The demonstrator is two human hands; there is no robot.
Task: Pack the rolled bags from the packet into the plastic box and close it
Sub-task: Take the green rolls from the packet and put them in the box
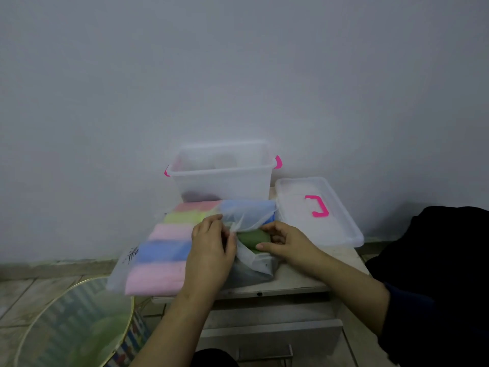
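A clear plastic packet (148,263) lies on the small white table (293,284), filled with several rolled bags in pink, blue and yellow-green. My left hand (209,250) pinches the packet's loose film at its opening. My right hand (285,241) grips a green rolled bag (252,238) at that opening. Behind the packet stands the clear plastic box (222,176), open, with pink clips at both ends. Its clear lid (317,210) with a pink handle lies flat to the right of the packet.
The table stands against a plain wall and has a drawer front below its edge. A round glass-topped side table (76,324) with a gold rim sits at the lower left. A dark cloth mass (439,260) fills the right side.
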